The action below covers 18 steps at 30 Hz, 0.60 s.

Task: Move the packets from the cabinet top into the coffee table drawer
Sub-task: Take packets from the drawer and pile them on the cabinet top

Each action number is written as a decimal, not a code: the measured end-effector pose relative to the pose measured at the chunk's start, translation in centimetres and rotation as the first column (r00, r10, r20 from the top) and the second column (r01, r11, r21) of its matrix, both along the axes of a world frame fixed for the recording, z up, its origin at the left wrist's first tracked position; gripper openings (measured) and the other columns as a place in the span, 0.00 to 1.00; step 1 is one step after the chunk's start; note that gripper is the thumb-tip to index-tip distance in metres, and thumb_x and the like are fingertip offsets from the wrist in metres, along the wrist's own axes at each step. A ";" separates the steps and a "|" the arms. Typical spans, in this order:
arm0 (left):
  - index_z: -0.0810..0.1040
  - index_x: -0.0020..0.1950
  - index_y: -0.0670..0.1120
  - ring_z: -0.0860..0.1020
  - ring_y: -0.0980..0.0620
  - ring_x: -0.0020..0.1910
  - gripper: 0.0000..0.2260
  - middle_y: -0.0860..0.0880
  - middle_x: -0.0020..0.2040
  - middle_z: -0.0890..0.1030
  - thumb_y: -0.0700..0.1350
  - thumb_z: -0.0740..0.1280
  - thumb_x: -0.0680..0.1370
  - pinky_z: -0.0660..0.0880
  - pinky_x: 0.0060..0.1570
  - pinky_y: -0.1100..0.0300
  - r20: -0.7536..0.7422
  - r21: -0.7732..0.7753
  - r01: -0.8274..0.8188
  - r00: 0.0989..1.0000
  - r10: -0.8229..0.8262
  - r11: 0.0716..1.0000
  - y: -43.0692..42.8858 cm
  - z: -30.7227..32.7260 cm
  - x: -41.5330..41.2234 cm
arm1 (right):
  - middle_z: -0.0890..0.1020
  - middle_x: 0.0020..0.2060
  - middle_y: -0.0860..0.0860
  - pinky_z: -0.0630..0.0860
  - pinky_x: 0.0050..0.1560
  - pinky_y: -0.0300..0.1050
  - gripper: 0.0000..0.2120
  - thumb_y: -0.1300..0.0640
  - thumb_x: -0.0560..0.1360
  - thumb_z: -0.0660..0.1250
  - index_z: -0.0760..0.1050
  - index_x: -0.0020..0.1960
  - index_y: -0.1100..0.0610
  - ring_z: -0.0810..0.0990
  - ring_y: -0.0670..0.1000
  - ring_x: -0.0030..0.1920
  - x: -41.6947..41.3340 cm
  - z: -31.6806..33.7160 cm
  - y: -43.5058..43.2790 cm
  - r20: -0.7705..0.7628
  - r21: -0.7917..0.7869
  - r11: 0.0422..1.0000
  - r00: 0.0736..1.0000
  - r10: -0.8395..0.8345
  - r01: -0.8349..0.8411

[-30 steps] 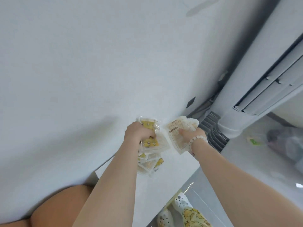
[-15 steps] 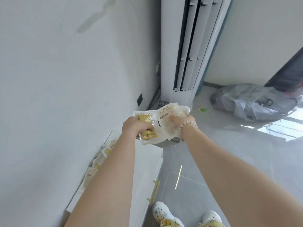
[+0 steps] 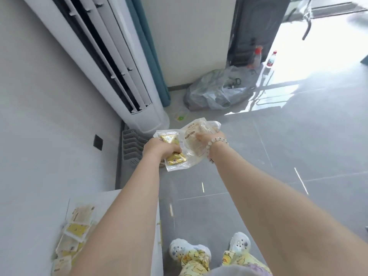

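Left hand (image 3: 159, 149) clamped round yellow packets (image 3: 175, 159); right hand (image 3: 206, 136) pinching pale packets (image 3: 192, 140), fingers closed. Could shed slick overlapping packets below the fingers if grip loosens.

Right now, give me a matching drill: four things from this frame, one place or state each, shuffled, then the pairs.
Things:
1. yellow packets
2. pale packets
3. packet row
4. plastic bag

Places:
A. on the floor by the curtain
B. gripped in the left hand
C. lying on the cabinet top
D. gripped in the right hand

Pairs: 1-B, 2-D, 3-C, 4-A
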<state>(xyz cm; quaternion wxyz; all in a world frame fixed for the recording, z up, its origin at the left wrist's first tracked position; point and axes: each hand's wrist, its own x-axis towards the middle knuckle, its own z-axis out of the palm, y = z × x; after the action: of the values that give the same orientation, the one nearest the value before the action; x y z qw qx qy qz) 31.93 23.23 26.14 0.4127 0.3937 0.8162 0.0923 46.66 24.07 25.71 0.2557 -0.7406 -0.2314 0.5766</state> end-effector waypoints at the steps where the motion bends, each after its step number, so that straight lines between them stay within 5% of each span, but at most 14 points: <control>1: 0.76 0.60 0.42 0.77 0.47 0.56 0.27 0.46 0.57 0.78 0.51 0.77 0.65 0.76 0.57 0.55 -0.006 0.007 0.039 0.999 -0.039 0.999 0.5 0.1 1.9 | 0.77 0.48 0.53 0.76 0.54 0.49 0.21 0.47 0.72 0.70 0.73 0.60 0.57 0.78 0.56 0.54 1.8 0.0 -0.1 0.004 0.005 0.999 0.999 -0.043 0.043; 7: 0.77 0.57 0.43 0.79 0.48 0.49 0.22 0.46 0.52 0.81 0.48 0.77 0.66 0.76 0.40 0.60 0.028 -0.007 0.273 0.962 -0.273 0.962 2.0 0.4 13.8 | 0.78 0.59 0.55 0.74 0.55 0.47 0.26 0.48 0.71 0.71 0.71 0.64 0.58 0.77 0.58 0.59 13.5 0.1 -2.0 0.070 0.030 0.974 0.971 -0.227 0.226; 12: 0.76 0.49 0.46 0.80 0.49 0.49 0.17 0.48 0.49 0.80 0.48 0.78 0.65 0.78 0.47 0.57 0.026 -0.026 0.430 0.903 -0.430 0.902 1.8 -0.2 23.9 | 0.80 0.56 0.55 0.78 0.54 0.50 0.26 0.47 0.68 0.74 0.74 0.60 0.58 0.81 0.58 0.54 22.5 -0.3 -4.6 0.103 0.013 0.919 0.914 -0.393 0.394; 15: 0.75 0.44 0.48 0.78 0.50 0.46 0.14 0.49 0.46 0.78 0.48 0.77 0.66 0.76 0.42 0.59 0.007 -0.042 0.529 0.848 -0.530 0.847 1.3 -0.4 29.6 | 0.81 0.53 0.53 0.78 0.47 0.47 0.24 0.47 0.69 0.73 0.74 0.59 0.58 0.82 0.57 0.51 27.6 -0.6 -6.5 0.124 0.006 0.888 0.881 -0.457 0.460; 18: 0.74 0.48 0.47 0.76 0.50 0.45 0.17 0.49 0.44 0.76 0.49 0.77 0.66 0.74 0.42 0.59 0.003 -0.045 0.611 0.791 -0.612 0.790 0.7 -0.4 35.1 | 0.81 0.55 0.53 0.78 0.53 0.48 0.24 0.49 0.71 0.72 0.73 0.63 0.56 0.80 0.56 0.54 32.3 -0.7 -8.5 0.109 0.021 0.844 0.838 -0.534 0.535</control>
<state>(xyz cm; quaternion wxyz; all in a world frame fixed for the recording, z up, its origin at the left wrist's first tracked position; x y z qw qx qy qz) 67.02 23.90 25.71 0.4240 0.6278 0.6494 -0.0663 78.96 15.54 24.99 0.3894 -0.8078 -0.0264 0.4417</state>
